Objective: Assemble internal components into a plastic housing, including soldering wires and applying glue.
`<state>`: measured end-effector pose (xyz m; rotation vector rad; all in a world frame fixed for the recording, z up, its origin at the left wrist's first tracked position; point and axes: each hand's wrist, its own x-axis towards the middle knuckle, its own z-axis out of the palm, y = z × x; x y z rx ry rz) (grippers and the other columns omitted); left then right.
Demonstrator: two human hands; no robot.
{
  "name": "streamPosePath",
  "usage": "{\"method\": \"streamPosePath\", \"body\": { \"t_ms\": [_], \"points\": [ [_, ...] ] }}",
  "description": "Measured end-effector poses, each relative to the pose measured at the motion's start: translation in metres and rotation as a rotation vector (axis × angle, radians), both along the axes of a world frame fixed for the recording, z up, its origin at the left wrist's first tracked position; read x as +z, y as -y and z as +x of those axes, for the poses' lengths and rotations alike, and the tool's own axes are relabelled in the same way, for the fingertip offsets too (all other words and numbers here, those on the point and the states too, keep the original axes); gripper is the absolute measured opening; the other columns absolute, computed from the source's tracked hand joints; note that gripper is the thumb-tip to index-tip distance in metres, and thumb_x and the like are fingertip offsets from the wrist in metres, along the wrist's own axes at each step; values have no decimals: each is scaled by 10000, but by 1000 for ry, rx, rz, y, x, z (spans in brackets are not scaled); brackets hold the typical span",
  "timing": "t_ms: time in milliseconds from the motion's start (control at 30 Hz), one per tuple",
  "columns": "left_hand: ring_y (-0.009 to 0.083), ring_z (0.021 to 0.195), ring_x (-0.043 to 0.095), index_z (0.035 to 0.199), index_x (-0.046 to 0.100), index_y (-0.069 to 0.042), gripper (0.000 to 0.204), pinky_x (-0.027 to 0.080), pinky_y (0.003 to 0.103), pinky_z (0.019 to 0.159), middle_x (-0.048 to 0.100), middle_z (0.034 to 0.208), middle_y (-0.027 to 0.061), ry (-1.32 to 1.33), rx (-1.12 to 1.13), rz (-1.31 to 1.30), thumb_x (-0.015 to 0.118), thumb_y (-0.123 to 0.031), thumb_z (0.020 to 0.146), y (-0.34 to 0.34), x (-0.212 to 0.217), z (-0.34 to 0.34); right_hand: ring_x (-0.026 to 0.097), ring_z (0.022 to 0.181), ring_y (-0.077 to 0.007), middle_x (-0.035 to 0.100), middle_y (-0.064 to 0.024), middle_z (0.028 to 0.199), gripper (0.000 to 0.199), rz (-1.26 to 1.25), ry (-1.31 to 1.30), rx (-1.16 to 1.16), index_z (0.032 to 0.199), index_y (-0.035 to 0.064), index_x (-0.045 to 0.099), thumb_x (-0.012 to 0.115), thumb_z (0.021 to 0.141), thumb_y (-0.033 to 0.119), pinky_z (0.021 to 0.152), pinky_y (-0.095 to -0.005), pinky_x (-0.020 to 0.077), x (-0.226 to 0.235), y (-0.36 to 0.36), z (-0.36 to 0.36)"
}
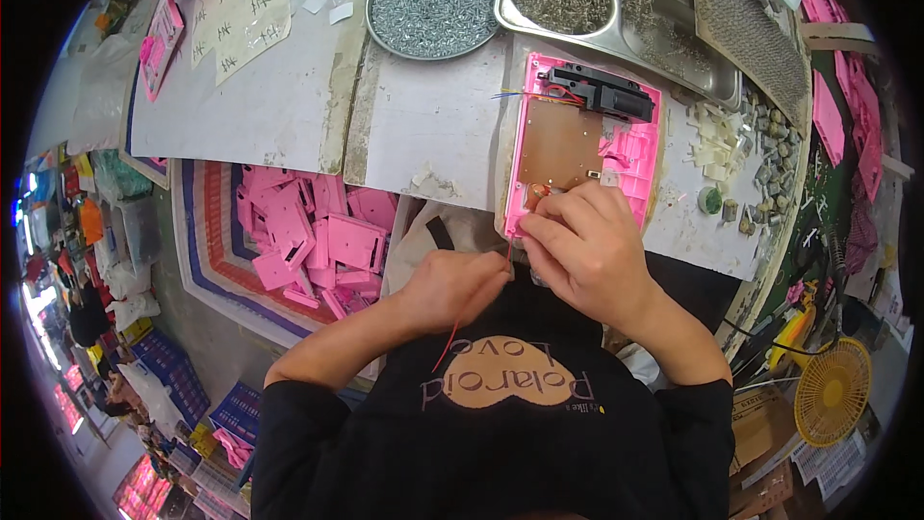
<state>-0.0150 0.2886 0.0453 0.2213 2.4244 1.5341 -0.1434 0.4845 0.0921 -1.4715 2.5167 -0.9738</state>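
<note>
A pink plastic housing (639,173) lies face down at the table's front edge, its inside showing. It holds a brown circuit board (558,143) and a black box-shaped module (608,94) at the far end, with red, blue and yellow wires beside it. My left hand (454,287) is closed on a thin red wire (449,345), whose tail hangs in front of my shirt. Over the housing's near end, my right hand (599,248) pinches with thumb and fingers by the board's lower corner. What those fingertips hold is hidden.
Beyond the housing stand a round tray of silvery screws (435,2) and a metal tray (630,39) with small brass-coloured parts. Small metal and white pieces (760,149) lie at the right. Below left, a striped bag (207,248) holds pink housings (318,231). A yellow fan (834,392) stands lower right.
</note>
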Motion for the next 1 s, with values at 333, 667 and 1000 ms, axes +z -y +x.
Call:
{"method": "streamPosePath", "body": {
  "t_ms": [333, 667, 1000],
  "points": [
    [310, 763, 664, 999, 650, -49, 177, 534, 425, 651, 641, 843, 128, -94, -347, -244, 709, -149, 866, 37, -10, -16, 547, 933, -254, 591, -39, 997, 279, 82, -101, -132, 957, 110, 622, 774, 733, 180, 815, -424, 387, -9, 13, 14],
    [254, 733, 618, 954, 705, -117, 214, 473, 382, 621, 634, 873, 45, -624, -157, -140, 827, -174, 787, 34, 6, -71, 625, 822, -260, 645, -68, 906, 282, -16, 96, 154, 1049, 78, 688, 761, 791, 165, 727, -380, 487, 30, -46, -52],
    [226, 733, 597, 981, 700, -137, 180, 469, 373, 627, 569, 834, 21, -526, -302, -157, 781, -183, 827, 43, 23, -86, 659, 804, -222, 729, -110, 919, 165, -183, -548, -387, 1017, 35, 742, 715, 899, 148, 762, -334, 519, 79, -44, -408]
  ]
}}
